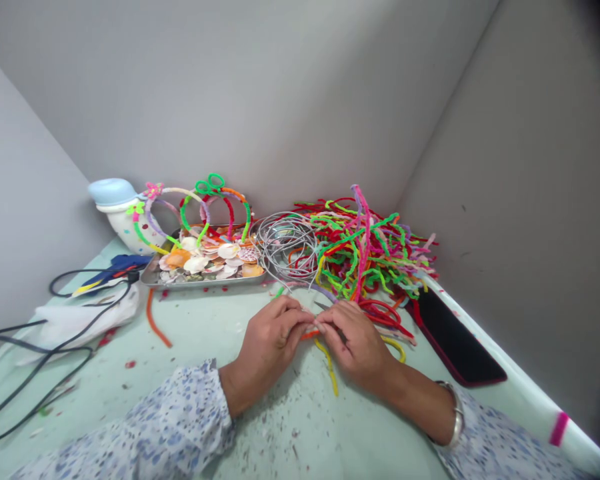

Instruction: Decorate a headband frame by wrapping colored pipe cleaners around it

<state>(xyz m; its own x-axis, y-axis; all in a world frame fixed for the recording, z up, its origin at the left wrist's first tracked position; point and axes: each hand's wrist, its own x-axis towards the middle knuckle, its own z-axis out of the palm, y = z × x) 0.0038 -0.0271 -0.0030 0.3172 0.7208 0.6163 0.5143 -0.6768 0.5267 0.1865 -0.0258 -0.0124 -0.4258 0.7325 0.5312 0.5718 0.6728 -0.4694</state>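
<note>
1. The left hand [275, 330] and right hand [357, 340] met at the fingertips over the tabletop [195, 340], thumbs and forefingers drawn together; whether they pinched anything was too small to tell.
2. An orange fuzzy strand [310, 335] showed just below the joined fingertips, and a yellow fuzzy strand [329, 370] lay between the hands, trailing toward the person.
3. A purple fuzzy strand [324, 291] curved just beyond the fingertips, partly hidden by the hands.
4. Straight ahead of the hands lay a coil of grey wire [286, 248]; beside it, beyond the right hand, rose a tangled pile of fuzzy strands [365, 247] in red, green and pink.
5. Beyond the left hand, a metal tray [205, 285] held shells [197, 265], and decorated hoops [247, 227] stood upright there.
6. Well to the left of the left hand, a black cable [40, 371] crossed a white plastic bag [87, 317].
7. Right of the right hand lay a black slab [463, 340] with a red edge.
</note>
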